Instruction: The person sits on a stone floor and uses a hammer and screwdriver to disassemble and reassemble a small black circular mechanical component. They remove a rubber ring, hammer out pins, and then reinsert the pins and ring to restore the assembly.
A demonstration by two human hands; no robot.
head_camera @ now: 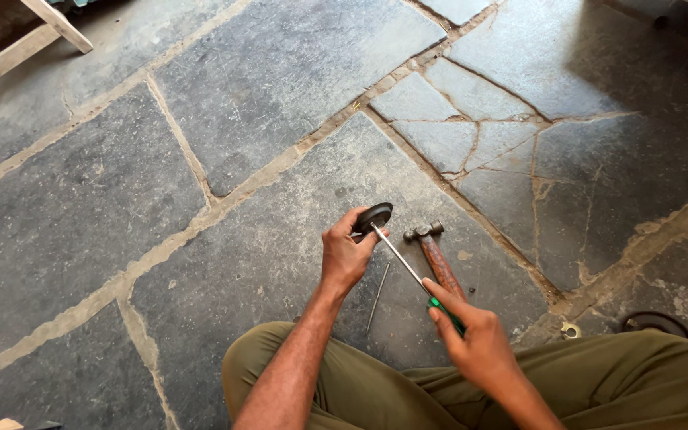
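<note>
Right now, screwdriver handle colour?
Green: the screwdriver handle shows between the right hand fingers, clearest in the head view.

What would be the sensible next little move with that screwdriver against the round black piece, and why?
Probably a gentle twist or lever of the green-handled screwdriver. The right hand grips its handle, and its thin metal shaft already reaches the small round black disc, which the left hand pinches above the grey stone floor. The rusty-handled hammer lies unused beside them.
</note>
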